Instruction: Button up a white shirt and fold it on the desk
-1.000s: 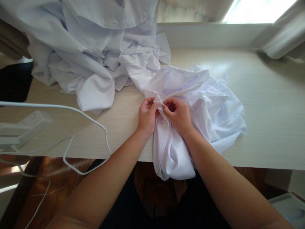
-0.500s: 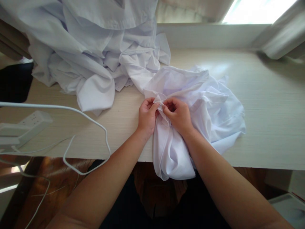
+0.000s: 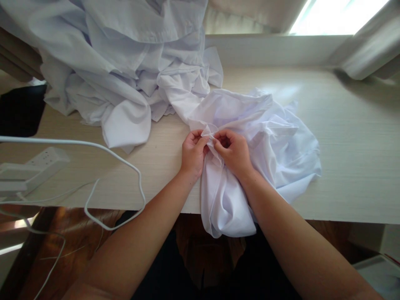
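Power strip point(image 3: 46, 161): far left on the counter point(image 3: 353, 146).
Garment pile point(image 3: 125, 62): white, crumpled, back left.
Left hand point(image 3: 194, 153): pinching the white garment point(image 3: 281, 143) at a fold.
Right hand point(image 3: 233, 153): pinching it just beside.
White garment: bunched on the counter, draping over its front edge.

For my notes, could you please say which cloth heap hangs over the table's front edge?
The nearer heap, held by the left hand and right hand; the farther heap lies behind that edge.
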`<state>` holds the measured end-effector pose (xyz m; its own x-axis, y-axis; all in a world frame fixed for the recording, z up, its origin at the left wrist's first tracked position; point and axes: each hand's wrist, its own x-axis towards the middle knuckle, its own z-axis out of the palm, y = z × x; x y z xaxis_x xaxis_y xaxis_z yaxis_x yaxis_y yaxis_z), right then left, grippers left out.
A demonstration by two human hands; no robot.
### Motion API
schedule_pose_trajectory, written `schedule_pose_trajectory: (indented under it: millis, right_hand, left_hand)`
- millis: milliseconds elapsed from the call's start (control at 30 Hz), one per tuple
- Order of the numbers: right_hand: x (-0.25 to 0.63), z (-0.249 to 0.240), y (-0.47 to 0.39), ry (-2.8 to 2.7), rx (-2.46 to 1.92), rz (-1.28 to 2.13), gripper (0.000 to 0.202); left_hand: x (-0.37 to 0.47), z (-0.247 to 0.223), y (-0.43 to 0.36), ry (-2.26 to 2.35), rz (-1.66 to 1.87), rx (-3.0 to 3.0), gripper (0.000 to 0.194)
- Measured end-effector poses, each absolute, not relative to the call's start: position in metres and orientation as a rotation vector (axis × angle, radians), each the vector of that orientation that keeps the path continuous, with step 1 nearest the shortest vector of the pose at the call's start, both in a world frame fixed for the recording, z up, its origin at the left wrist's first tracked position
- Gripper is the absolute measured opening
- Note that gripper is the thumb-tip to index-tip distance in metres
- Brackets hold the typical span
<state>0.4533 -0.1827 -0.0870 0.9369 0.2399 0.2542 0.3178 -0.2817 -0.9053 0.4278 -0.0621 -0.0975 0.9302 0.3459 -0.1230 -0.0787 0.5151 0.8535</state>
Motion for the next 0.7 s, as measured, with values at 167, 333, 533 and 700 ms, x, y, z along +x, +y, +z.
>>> schedule_pose_trajectory:
  millis: [167, 333, 533, 700]
  right_hand:
    - [0.4541, -0.0873, -0.1828, -0.393, -1.889, -0.060, 0.015]
    - [0.4541, -0.0870, -0.1827, -0.395, -1.878, -0.061, 0.015]
    - [0.4536, -0.0863, -0.1829, -0.393, -1.889, -0.047, 0.016]
    - [0.4527, -0.0861, -0.1830, -0.407, -1.869, -0.068, 0.015]
  left_hand:
    - [0.4278, -0.0994, -0.0625, 0.284, 0.272, 1.015, 0.028]
    - [0.4283, -0.0998, -0.0624, 0.287, 0.273, 1.027, 0.028]
    - [0.4287, -0.0995, -0.0627, 0.288, 0.269, 1.032, 0.028]
    - [0.4283, -0.0990, -0.0621, 0.283, 0.266, 1.026, 0.027]
